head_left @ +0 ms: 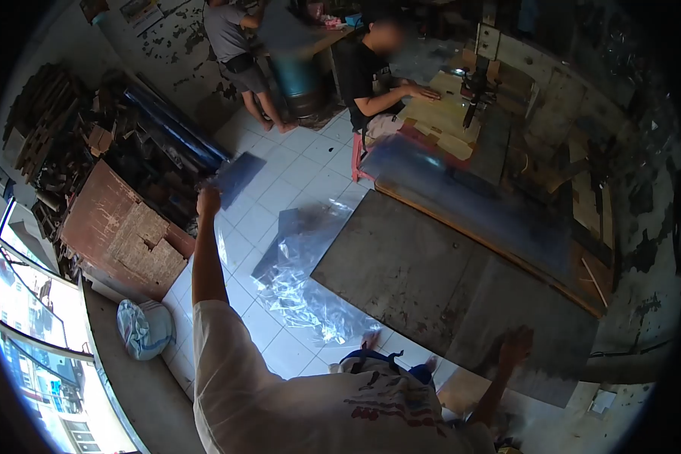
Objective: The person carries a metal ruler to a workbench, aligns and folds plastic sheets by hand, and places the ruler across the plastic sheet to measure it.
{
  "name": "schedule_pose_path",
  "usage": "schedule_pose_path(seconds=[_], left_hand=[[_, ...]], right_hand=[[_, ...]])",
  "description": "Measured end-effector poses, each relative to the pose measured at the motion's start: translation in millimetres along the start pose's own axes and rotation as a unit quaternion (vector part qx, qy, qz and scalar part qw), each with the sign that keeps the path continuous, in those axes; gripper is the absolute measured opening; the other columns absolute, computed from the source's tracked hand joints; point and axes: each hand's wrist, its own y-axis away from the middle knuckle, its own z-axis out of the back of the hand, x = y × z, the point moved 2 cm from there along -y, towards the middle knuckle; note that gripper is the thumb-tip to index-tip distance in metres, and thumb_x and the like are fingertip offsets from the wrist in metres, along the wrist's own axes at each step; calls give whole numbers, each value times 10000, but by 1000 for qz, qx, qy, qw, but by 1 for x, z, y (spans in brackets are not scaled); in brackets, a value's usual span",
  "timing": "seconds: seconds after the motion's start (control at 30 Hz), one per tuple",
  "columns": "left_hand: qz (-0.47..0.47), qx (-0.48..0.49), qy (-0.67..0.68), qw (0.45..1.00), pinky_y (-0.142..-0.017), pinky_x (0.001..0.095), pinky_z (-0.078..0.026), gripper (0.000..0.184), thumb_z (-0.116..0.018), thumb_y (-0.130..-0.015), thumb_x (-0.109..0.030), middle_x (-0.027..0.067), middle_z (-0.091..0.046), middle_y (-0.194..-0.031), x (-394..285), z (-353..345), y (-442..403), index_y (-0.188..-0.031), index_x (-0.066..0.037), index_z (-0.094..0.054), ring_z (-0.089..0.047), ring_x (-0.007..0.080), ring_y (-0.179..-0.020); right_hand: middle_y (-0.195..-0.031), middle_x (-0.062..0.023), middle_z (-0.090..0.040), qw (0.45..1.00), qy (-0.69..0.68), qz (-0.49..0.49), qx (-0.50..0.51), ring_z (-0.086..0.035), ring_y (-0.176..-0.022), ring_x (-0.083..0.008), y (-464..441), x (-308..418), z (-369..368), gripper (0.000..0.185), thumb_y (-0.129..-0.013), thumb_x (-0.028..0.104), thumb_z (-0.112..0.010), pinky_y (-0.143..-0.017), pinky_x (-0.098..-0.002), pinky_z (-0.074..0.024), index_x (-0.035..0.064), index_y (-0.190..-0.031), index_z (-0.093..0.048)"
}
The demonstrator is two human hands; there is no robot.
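My left arm reaches out to the left, and my left hand [209, 200] is closed at the near edge of a dark bluish sheet [240, 175] over the tiled floor. What its fingers grip is too small to make out. My right hand [516, 346] is over the near right part of the grey tabletop [408, 265], blurred and dark, so its fingers are not clear. Crumpled clear plastic [306, 284] lies on the floor between my left arm and the table.
One person [371, 79] sits at a machine [473, 91] beyond the table; another [238, 57] stands near a blue drum [296, 83]. Scrap wood [68, 151], a reddish board [129, 227] and a tied sack [145, 329] are at left. Translucent sheeting [461, 200] lies behind the grey tabletop.
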Motion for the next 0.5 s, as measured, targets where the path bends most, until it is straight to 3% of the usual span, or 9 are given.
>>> schedule_pose_path(seconds=[0.13, 0.17, 0.2, 0.23, 0.3, 0.33, 0.37, 0.43, 0.5], left_hand=[[-10, -32, 135, 990, -795, 432, -502, 349, -629, -851, -360, 180, -680, -942, 35, -92, 43, -1062, -84, -659, -637, 365, -945], [-179, -30, 89, 979, -789, 443, -496, 329, -631, -849, -365, 172, -680, -884, 74, -145, 60, -1033, -95, -677, -637, 373, -891], [-107, 14, 146, 983, -830, 438, -474, 395, -634, -841, -375, 201, -665, -882, 88, -171, 100, -1104, -80, -644, -629, 362, -897], [163, 4, 225, 961, -882, 430, -440, 431, -597, -845, -306, 226, -655, -868, 69, -172, 155, -1166, -18, -584, -626, 346, -914], [310, -112, 308, 893, -641, 348, -469, 460, -518, -777, -132, 136, -607, -772, 123, -276, 253, -1202, 43, -525, -629, 246, -748], [428, 102, 414, 797, -629, 315, -479, 459, -564, -804, -182, 116, -564, -776, 115, -292, 300, -1210, 26, -515, -627, 234, -845], [319, 210, 475, 793, -689, 364, -499, 490, -568, -873, -311, 196, -588, -963, 76, -287, 352, -1236, 5, -480, -595, 299, -987], [377, 381, 699, 474, -957, 511, -417, 701, -442, -927, -521, 264, -376, -1386, 5, -283, 390, -1381, -8, -296, -462, 439, -1187], [461, 317, 827, 59, -1108, 496, -248, 993, -481, -857, -622, 278, -243, -1472, -60, -233, 389, -1440, 68, -69, -305, 423, -1322]], right_hand=[[-1490, -123, -316, 999, -8, -32, -32, -326, -1346, -313, 25, 17, -5, 517, -959, 442, -415, -1049, -597, -227, 159, -1392, -418], [-1484, -123, -329, 999, 3, -32, -42, -329, -1345, -313, 30, 19, -4, 509, -969, 444, -387, -1051, -592, -228, 164, -1392, -420], [-1477, -122, -341, 998, 18, -31, -49, -332, -1343, -313, 37, 19, -4, 502, -979, 445, -358, -1053, -586, -228, 169, -1393, -422], [-1466, -123, -360, 996, 30, -30, -76, -345, -1335, -314, 38, 19, -11, 490, -981, 436, -354, -1053, -582, -232, 169, -1385, -434], [-1445, -125, -392, 992, 49, -26, -111, -368, -1317, -315, 45, 14, -17, 476, -982, 427, -352, -1053, -572, -240, 172, -1370, -456], [-1436, -125, -406, 990, 49, -25, -127, -380, -1308, -315, 43, 18, -17, 472, -981, 428, -355, -1054, -566, -244, 175, -1363, -466], [-1436, -121, -407, 990, 46, -28, -128, -383, -1306, -313, 43, 18, -17, 471, -978, 430, -358, -1053, -562, -247, 179, -1361, -468], [-1436, -114, -410, 989, 36, -34, -137, -389, -1301, -308, 42, 20, -17, 469, -974, 433, -365, -1053, -555, -251, 187, -1358, -472], [-1428, -95, -425, 988, 48, -36, -142, -395, -1301, -293, 42, 19, -17, 463, -972, 446, -369, -1045, -539, -266, 212, -1358, -472]])
